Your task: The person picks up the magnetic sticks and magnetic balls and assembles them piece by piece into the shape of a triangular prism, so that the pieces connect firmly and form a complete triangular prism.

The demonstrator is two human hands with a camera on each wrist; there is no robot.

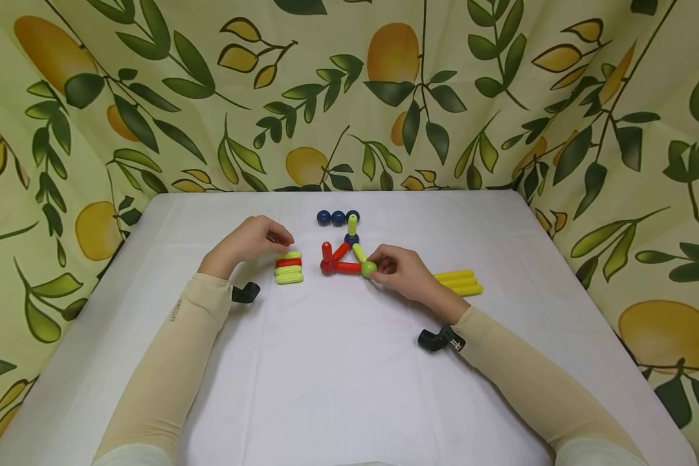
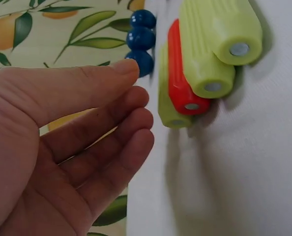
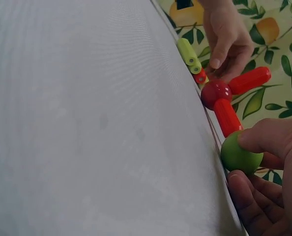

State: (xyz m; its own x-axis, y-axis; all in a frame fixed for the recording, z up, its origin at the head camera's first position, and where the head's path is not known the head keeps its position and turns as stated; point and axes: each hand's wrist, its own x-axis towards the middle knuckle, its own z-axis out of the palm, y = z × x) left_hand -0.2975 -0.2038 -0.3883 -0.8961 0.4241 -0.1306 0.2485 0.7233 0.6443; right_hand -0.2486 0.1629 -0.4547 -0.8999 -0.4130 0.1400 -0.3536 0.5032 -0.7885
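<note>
At the table's middle lies a triangle of magnetic sticks and balls. Its corners are a red ball (image 1: 328, 266), a blue ball (image 1: 351, 240) and a green ball (image 1: 368, 268). A red stick (image 1: 326, 250) stands up from the red ball, and a yellow-green stick (image 1: 352, 225) from the blue one. My right hand (image 1: 404, 272) pinches the green ball between thumb and fingers. Beside the far end of a row of short sticks (image 2: 207, 73), yellow-green with one red, hovers my left hand (image 2: 87, 132), its fingers loosely bent and holding nothing.
Several blue balls (image 1: 323, 217) line up behind the triangle; the upright stick partly covers one. Longer yellow sticks (image 1: 468, 283) lie right of my right hand. Patterned curtain (image 1: 338, 97) encloses the white table (image 1: 338, 375) at back and sides.
</note>
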